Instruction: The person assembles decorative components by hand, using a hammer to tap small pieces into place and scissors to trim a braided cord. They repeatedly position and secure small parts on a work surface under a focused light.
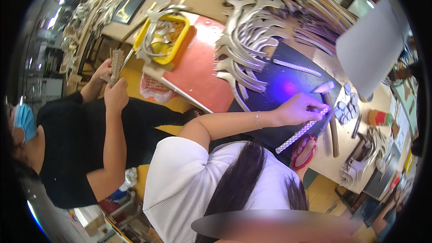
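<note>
Left hand (299,109) presses fingers together on white studded strip (301,130), near black mat's (274,90) front edge. Hammer (330,117) just beside. Right hand out of view.

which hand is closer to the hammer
Neither left nor right own hand shows. A white-sleeved co-worker's hand rests on the studded strip beside the hammer; a black-shirted co-worker's hands hold another strip far to its left.

A wooden workbench (333,153) carries a black mat (274,85), red board (198,67), yellow tray (180,47) and hammer (332,121).
</note>
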### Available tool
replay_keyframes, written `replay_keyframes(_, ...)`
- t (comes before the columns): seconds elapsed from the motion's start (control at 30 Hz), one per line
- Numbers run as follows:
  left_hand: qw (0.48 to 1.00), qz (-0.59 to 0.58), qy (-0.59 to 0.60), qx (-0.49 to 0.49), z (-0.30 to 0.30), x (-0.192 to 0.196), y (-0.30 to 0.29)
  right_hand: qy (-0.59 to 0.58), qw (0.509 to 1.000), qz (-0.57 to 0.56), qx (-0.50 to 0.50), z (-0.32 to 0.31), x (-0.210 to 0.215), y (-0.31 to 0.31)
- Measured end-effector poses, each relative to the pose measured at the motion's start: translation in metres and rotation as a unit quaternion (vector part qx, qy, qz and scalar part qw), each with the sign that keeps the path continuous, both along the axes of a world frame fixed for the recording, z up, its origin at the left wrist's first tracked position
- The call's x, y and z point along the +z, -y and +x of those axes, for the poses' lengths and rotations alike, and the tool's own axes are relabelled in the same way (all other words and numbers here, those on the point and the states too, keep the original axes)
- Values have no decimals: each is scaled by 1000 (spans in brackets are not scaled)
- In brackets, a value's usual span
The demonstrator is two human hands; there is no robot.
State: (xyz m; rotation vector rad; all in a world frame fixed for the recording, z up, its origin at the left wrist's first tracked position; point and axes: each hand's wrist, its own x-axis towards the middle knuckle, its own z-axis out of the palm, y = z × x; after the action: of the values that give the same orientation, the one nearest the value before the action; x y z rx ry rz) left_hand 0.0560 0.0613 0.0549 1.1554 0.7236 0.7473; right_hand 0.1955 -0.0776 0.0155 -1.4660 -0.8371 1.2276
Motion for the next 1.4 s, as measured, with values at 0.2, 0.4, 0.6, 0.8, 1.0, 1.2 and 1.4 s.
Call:
replay_keyframes(0.2, 998, 52, -15, 36, -5, -6, -6, -24, 999, -22, -23, 3, -4, -1)
replay_keyframes(0.4, 997, 64, 6, 37, -5, -3, -9, -23, 999, -26, -5, 6, -15, 0)
replay_keyframes(0.6, 998, 56, -12, 22, -7, 4, -8, -20, 999, 47, -6, 5, -22, 5)
replay_keyframes(0.8, 995, 94, -14, 36, -6, 3, -6, -3, 999, 54, -2, 3, -19, 6)
replay_keyframes(1.0, 995, 97, -3, 29, -4, -2, -5, 2, 998, 67, 1, 2, -20, 6)
replay_keyframes(1.2, 995, 91, 4, 28, -3, -2, -4, 7, 998, 66, -8, 0, -19, 6)
replay_keyframes(1.4, 996, 88, 4, 29, -5, 0, -3, 17, 997, 68, -13, -2, -16, 5)
